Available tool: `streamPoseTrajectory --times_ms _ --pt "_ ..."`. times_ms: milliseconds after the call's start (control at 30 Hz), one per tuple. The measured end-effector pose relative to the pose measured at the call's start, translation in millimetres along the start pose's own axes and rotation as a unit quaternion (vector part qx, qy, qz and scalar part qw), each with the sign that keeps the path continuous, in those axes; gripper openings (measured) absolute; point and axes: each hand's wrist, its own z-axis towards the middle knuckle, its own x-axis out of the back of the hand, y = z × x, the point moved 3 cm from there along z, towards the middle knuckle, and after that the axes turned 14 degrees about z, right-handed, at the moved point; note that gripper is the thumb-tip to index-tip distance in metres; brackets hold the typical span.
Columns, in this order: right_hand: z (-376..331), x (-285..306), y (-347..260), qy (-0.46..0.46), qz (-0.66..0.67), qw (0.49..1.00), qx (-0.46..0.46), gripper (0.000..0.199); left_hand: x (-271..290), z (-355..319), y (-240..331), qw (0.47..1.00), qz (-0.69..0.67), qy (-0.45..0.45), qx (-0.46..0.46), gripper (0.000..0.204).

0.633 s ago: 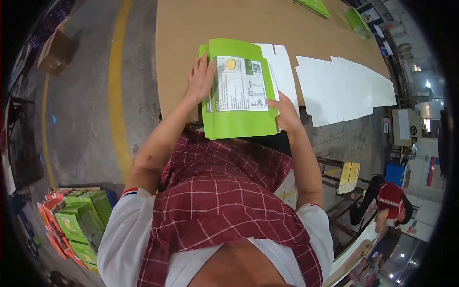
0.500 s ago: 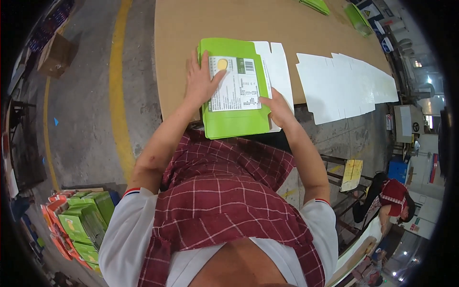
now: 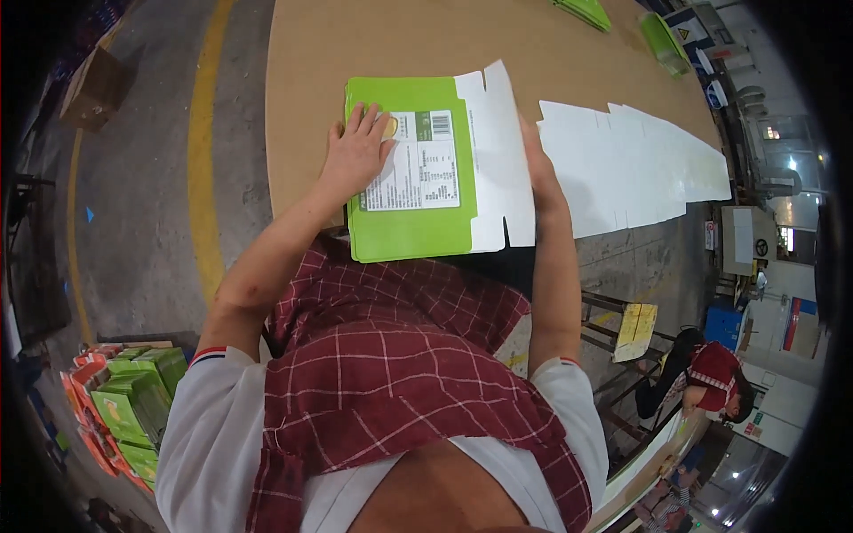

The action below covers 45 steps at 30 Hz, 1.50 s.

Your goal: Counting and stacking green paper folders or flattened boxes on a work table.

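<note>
A flat green printed carton (image 3: 414, 233) lies in front of me at the near edge of the brown table, with a white label panel on its top face. My left hand (image 3: 357, 155) rests flat on its left part, fingers spread over the label's edge. The carton's white flap (image 3: 498, 169) stands raised at an angle on the right side. My right hand (image 3: 544, 173) is at the flap's outer edge, fingers stretched out along it; part of the fingers is hidden behind the flap.
White flat blanks (image 3: 622, 169) lie overlapping on the brown table (image 3: 391, 35) to the right. Green cartons (image 3: 665, 43) are at the far right. Stacked green and orange cartons (image 3: 133, 404) stand at the lower left. A person (image 3: 711, 373) sits at the right.
My right hand has moved from the carton's top face to the outer edge of the white flap, which is now raised and shows more. My left hand stays on the label.
</note>
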Motion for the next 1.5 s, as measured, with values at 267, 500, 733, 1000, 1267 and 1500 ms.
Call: streamPoseTrajectory --times_ms 267,500,733,1000,1267,1500 --pt "-0.8 -13.7 54.7 0.065 -0.755 0.653 -0.012 0.069 0.6 9.5 5.9 0.999 -0.019 0.031 -0.024 0.044" --pt "-98.6 3.5 29.5 -0.003 -0.417 0.909 0.013 0.048 0.8 14.2 -5.1 1.000 -0.009 0.011 0.002 0.045" --pt "-108.5 118.5 -2.9 0.187 -0.737 0.628 -0.165 0.083 -9.9 8.7 7.5 0.971 -0.207 -0.073 0.095 0.043" --pt "-109.7 121.0 -21.8 0.214 -0.526 0.784 -0.252 0.057 1.5 5.8 14.3 0.992 -0.122 -0.028 0.003 0.049" --pt "-118.7 -57.5 -93.3 0.198 -0.246 0.945 0.084 0.072 0.3 17.0 10.3 0.989 -0.140 -0.037 0.020 0.047" --pt "-81.3 4.9 26.7 0.185 0.086 0.977 -0.055 0.057 14.9 18.2 1.9 0.920 -0.372 -0.095 0.083 0.065"
